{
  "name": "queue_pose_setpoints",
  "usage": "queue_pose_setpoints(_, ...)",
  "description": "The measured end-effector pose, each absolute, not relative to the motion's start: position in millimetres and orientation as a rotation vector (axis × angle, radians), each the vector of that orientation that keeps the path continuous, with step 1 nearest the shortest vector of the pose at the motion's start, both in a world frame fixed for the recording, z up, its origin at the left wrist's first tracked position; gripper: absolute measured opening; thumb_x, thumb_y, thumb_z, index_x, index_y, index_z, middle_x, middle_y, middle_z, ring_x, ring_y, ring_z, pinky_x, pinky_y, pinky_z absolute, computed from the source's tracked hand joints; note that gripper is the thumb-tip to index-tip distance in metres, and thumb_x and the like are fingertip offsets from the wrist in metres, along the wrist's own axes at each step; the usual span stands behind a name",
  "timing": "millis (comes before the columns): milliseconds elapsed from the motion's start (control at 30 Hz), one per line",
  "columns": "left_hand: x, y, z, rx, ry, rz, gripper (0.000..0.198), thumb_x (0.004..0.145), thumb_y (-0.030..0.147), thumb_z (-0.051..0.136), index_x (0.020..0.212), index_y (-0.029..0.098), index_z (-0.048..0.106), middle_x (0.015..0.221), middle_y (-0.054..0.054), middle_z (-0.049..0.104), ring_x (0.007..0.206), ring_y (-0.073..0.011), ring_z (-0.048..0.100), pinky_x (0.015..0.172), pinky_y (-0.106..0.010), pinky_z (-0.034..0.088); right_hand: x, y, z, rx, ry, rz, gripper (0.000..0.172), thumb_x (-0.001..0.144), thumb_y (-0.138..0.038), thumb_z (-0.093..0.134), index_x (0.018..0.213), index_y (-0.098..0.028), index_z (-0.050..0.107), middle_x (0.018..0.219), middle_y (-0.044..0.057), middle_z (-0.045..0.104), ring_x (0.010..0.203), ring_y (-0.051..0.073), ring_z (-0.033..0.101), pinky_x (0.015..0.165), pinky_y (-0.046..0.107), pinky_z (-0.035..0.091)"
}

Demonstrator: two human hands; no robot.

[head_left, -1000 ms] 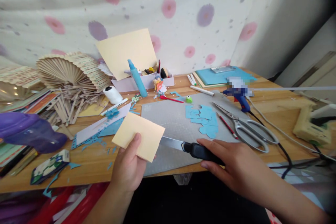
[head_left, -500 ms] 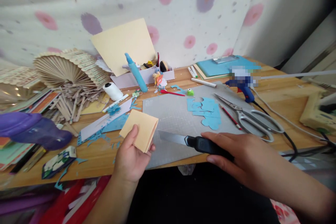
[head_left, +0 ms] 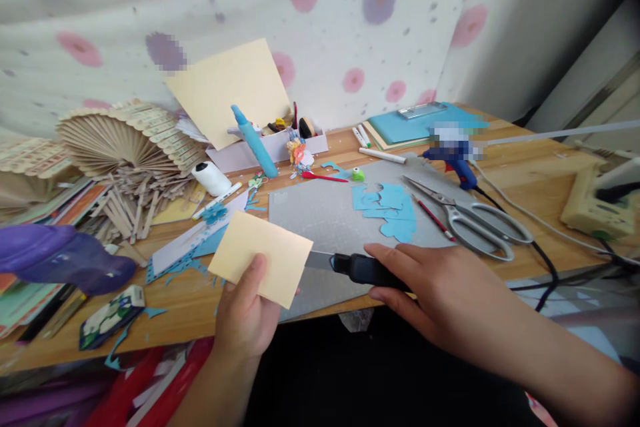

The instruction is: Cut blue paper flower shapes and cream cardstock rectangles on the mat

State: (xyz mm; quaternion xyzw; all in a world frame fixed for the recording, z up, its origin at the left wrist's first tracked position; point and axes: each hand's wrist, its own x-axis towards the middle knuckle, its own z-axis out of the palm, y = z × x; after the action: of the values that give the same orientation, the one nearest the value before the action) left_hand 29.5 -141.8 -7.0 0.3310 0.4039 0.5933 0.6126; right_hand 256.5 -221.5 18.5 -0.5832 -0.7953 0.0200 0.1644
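Right now the left hand (head_left: 245, 320) is pinching a small cream paper square (head_left: 260, 257) between thumb and fingers, holding it up tilted just above the near edge of the wooden surface (head_left: 190, 307). Beside it, the right hand (head_left: 430, 287) is closing around the black handle of a utility knife (head_left: 360, 268), whose blade is pointing left and disappearing behind the paper's right edge; whether blade and paper are touching cannot be told. Both are hovering over the near part of a grey cutting mat (head_left: 325, 220). Farther back on the mat, blue paper cutouts (head_left: 390, 210) are lying beside large scissors (head_left: 470, 220) with a red pencil (head_left: 434, 219) between them. A blue glue gun (head_left: 453, 163) is sitting behind the scissors, its label blurred out. Toward the wall, a blue bottle (head_left: 254, 141) is leaning against a white box (head_left: 265, 150), with a large cream sheet (head_left: 230, 90) propped behind. At the left, a white spool of thread (head_left: 211, 178) and folded paper fans (head_left: 115, 140) are resting. No writing is legible anywhere.
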Motion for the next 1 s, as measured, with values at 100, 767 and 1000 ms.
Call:
queue_pose_setpoints(100, 30, -142, -7, 0.774, 0.942, 1.402, 0.05, 0.063, 0.027, 0.086, 0.109, 0.026, 0.066, 0.086, 0.003, 0.072, 0.07, -0.02, 0.07, 0.044, -0.023, 0.055, 253, -222, 15, -1.651, -2.271, -0.086, 0.031, 0.091, -0.035, 0.057, 0.117, -0.018, 0.059, 0.085, 0.006, 0.072, 0.065, 0.024, 0.07, 0.05, 0.033, 0.044)
queue_pose_setpoints(767, 22, -144, -12, 0.794, 0.94, 1.383, 0.044, 0.066, 0.029, 0.086, 0.107, 0.027, 0.068, 0.086, 0.003, 0.072, 0.068, -0.0165, 0.068, 0.047, -0.02, 0.055, 240, -219, 24, -1.691, -2.259, -0.227, 0.026, 0.09, -0.036, 0.059, 0.108, -0.019, 0.059, 0.073, 0.004, 0.069, 0.057, 0.021, 0.067, 0.045, 0.032, 0.029)
queue_pose_setpoints(1000, 15, -145, -13, 0.815, 0.926, 1.365, 0.047, 0.063, 0.025, 0.088, 0.106, 0.03, 0.068, 0.076, 0.006, 0.072, 0.059, -0.014, 0.065, 0.064, -0.026, 0.061, 244, -219, 16, -1.646, -2.254, -0.192, 0.038, 0.092, -0.034, 0.058, 0.126, -0.017, 0.053, 0.08, 0.005, 0.07, 0.063, 0.022, 0.069, 0.049, 0.033, 0.037)
